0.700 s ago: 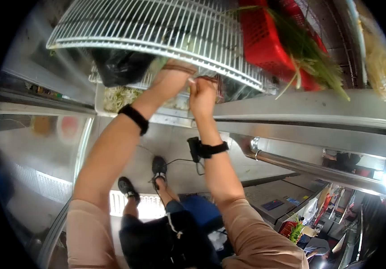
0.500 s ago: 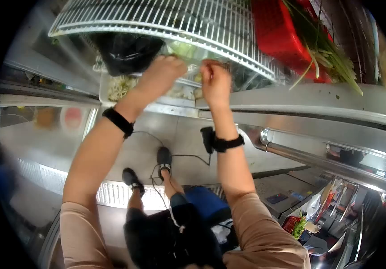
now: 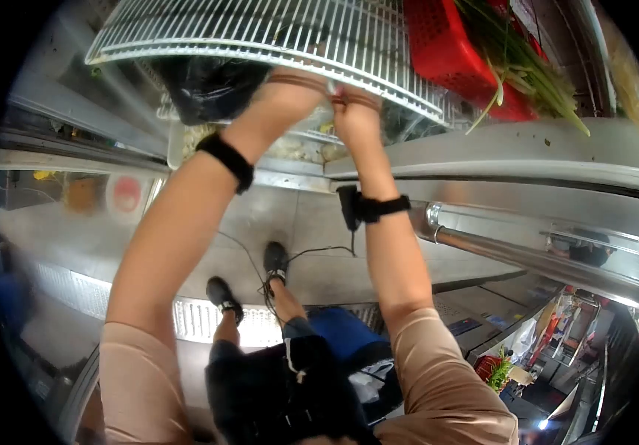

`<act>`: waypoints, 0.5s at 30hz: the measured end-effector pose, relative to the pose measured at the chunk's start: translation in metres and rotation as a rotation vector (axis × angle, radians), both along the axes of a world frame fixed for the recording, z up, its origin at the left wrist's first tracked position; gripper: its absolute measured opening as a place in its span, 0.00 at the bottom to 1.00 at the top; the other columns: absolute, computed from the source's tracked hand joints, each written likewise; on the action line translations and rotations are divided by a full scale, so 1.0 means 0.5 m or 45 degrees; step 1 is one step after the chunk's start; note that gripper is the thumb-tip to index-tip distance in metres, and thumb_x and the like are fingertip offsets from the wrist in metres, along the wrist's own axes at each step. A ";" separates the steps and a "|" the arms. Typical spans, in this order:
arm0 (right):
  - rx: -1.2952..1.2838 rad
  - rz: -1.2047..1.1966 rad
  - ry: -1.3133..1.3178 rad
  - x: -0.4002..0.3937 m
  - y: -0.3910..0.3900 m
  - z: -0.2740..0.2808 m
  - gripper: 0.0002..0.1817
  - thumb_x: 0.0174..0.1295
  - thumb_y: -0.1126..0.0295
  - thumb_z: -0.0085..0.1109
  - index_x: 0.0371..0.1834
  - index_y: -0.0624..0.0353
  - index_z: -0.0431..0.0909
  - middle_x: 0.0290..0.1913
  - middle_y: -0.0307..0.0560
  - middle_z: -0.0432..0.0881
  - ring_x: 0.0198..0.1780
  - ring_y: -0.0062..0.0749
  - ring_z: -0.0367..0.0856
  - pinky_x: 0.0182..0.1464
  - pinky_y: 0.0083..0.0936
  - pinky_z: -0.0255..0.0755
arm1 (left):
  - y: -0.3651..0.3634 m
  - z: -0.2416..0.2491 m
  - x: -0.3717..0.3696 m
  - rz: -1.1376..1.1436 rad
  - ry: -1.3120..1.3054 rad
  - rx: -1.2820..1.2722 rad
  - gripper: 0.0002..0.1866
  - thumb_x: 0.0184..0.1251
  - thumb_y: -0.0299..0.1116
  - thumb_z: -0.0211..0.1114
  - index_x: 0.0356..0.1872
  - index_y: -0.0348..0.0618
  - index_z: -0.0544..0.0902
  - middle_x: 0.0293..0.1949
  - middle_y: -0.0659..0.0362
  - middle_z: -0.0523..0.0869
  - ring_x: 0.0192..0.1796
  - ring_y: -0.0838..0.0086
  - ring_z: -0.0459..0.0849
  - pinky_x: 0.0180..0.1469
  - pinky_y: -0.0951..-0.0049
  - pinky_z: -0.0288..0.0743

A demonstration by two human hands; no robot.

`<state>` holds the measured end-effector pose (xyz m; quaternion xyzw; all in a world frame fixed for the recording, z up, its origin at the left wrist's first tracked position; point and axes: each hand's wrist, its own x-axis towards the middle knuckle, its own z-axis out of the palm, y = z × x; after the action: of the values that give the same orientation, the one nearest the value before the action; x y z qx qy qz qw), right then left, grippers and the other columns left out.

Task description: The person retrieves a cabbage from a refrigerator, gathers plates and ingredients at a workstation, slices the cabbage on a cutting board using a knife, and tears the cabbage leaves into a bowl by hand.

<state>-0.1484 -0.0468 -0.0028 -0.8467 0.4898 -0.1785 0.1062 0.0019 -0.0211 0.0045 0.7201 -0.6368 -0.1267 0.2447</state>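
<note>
My left hand (image 3: pixel 290 90) reaches in under the front edge of a white wire shelf (image 3: pixel 256 52), and the shelf bars and blur hide its fingers. Close beside it, my right hand (image 3: pixel 359 111) is under the same edge, thumb side toward the left hand, with its fingers curled. Whatever lies between them is mostly covered; some clear plastic shows there. A black plastic bag (image 3: pixel 212 93) hangs left of my left hand. Below it stands a white tub (image 3: pixel 176 144) with pale contents, partly behind my left forearm.
On the shelf at right is a red plastic basket (image 3: pixel 438 48) with long green stalks (image 3: pixel 523 70) hanging over its side. A metal rail (image 3: pixel 527 256) runs along the right. A thin black cable (image 3: pixel 319 250) trails by my shoes on the tiled floor.
Both hands have moved farther in under the shelf, the left also to the right, so they are closer together. The left fingers, visible before, are now hidden. The view has shifted slightly.
</note>
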 end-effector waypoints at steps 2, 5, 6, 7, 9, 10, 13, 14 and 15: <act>-0.188 0.163 -0.212 -0.024 0.015 -0.011 0.10 0.59 0.71 0.60 0.41 0.65 0.80 0.40 0.59 0.83 0.45 0.52 0.81 0.49 0.41 0.74 | 0.021 0.053 -0.013 -0.080 -0.159 0.155 0.18 0.71 0.37 0.48 0.55 0.39 0.75 0.57 0.42 0.78 0.55 0.48 0.79 0.55 0.55 0.75; -0.290 0.138 -0.376 -0.028 0.025 -0.006 0.08 0.56 0.73 0.64 0.37 0.64 0.82 0.35 0.54 0.84 0.42 0.51 0.82 0.47 0.41 0.74 | 0.026 0.050 0.002 -0.284 -0.327 0.118 0.16 0.67 0.33 0.51 0.52 0.38 0.76 0.52 0.41 0.80 0.52 0.47 0.80 0.52 0.54 0.77; -0.341 0.151 -0.402 -0.022 0.026 0.001 0.08 0.56 0.72 0.64 0.37 0.63 0.82 0.35 0.55 0.84 0.42 0.51 0.82 0.46 0.41 0.74 | 0.026 0.046 0.014 -0.288 -0.333 0.124 0.16 0.67 0.33 0.51 0.52 0.38 0.76 0.52 0.41 0.80 0.52 0.47 0.80 0.52 0.54 0.77; -0.395 0.165 -0.428 -0.016 0.024 0.006 0.08 0.57 0.71 0.64 0.37 0.63 0.82 0.35 0.55 0.84 0.42 0.51 0.82 0.45 0.41 0.74 | 0.028 0.042 0.028 -0.223 -0.214 -0.030 0.16 0.67 0.33 0.51 0.52 0.38 0.76 0.50 0.42 0.81 0.51 0.47 0.81 0.51 0.54 0.77; -0.530 0.182 -0.331 -0.002 -0.004 -0.016 0.09 0.58 0.70 0.62 0.39 0.62 0.82 0.37 0.58 0.83 0.41 0.53 0.81 0.47 0.44 0.73 | 0.024 0.062 0.041 -0.145 -0.167 -0.079 0.16 0.70 0.35 0.50 0.53 0.39 0.76 0.49 0.43 0.81 0.49 0.47 0.80 0.52 0.54 0.76; -0.667 0.204 -0.227 0.015 -0.005 0.000 0.10 0.58 0.69 0.60 0.41 0.61 0.81 0.39 0.60 0.82 0.41 0.55 0.80 0.48 0.47 0.72 | 0.025 0.065 0.039 -0.145 -0.168 -0.077 0.16 0.70 0.35 0.50 0.53 0.39 0.76 0.49 0.43 0.81 0.49 0.47 0.80 0.52 0.54 0.76; -0.337 -0.045 -0.036 0.046 -0.040 0.024 0.13 0.63 0.67 0.55 0.46 0.61 0.81 0.43 0.60 0.82 0.42 0.54 0.82 0.47 0.48 0.76 | 0.020 0.055 0.045 -0.130 -0.202 -0.208 0.19 0.75 0.41 0.49 0.59 0.42 0.74 0.52 0.47 0.80 0.53 0.51 0.78 0.56 0.56 0.73; -0.363 -0.042 0.056 0.053 -0.054 0.025 0.14 0.64 0.66 0.54 0.48 0.61 0.81 0.44 0.59 0.83 0.42 0.53 0.82 0.47 0.48 0.76 | 0.008 0.038 0.051 -0.138 -0.176 -0.164 0.20 0.73 0.38 0.50 0.62 0.42 0.72 0.52 0.48 0.80 0.51 0.51 0.79 0.54 0.55 0.74; -0.398 -0.054 0.170 0.059 -0.056 0.021 0.15 0.67 0.65 0.51 0.49 0.61 0.80 0.46 0.60 0.82 0.44 0.52 0.82 0.47 0.48 0.77 | 0.002 0.022 0.054 -0.147 -0.207 -0.227 0.20 0.71 0.36 0.50 0.61 0.41 0.72 0.51 0.46 0.80 0.50 0.51 0.79 0.53 0.54 0.74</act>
<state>-0.1187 -0.0750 0.0075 -0.8524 0.4797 -0.1981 -0.0631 0.0289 -0.0202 0.0154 0.6654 -0.7037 -0.0246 0.2477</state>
